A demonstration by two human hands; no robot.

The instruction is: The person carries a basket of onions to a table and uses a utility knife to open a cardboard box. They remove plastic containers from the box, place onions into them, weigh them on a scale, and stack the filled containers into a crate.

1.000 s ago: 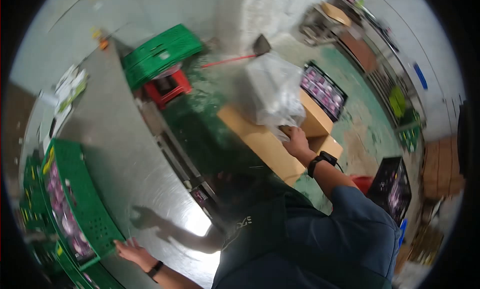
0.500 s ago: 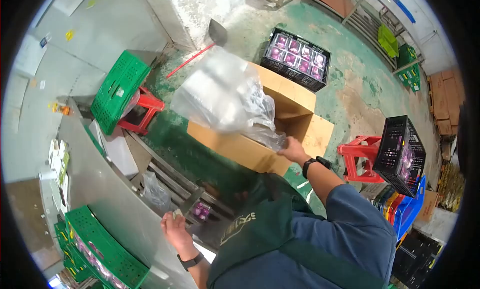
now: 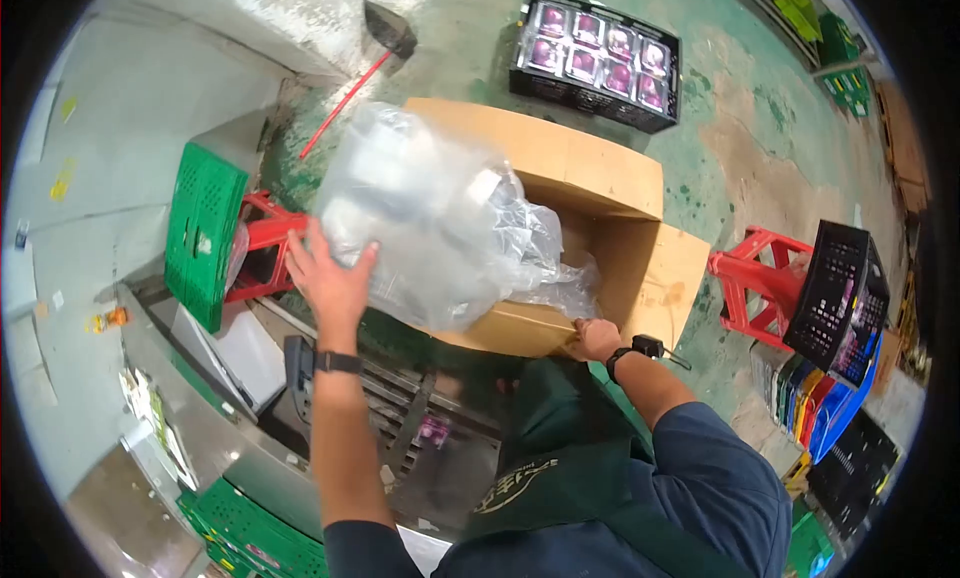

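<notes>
A large clear plastic bag [image 3: 410, 218] with pale, blurred contents lies over the left part of an open cardboard box [image 3: 590, 168]. Its crumpled end hangs into the box. My left hand [image 3: 332, 278] is at the bag's left edge, fingers spread, with nothing gripped. At the box's near rim, my right hand [image 3: 597, 339] has its fingers closed beside the bag's end; what they hold is too small to make out.
Beyond the box stands a black crate [image 3: 600, 63] of packed purple produce. Red stools [image 3: 765, 283] and a green crate [image 3: 205, 236] flank it. A red-handled dustpan [image 3: 388, 30] lies at the upper left. A metal table [image 3: 230, 433] is at the lower left.
My left hand has moved up from above the metal table to the bag's left side. The view has shifted, and my right hand remains at the box's near rim.
</notes>
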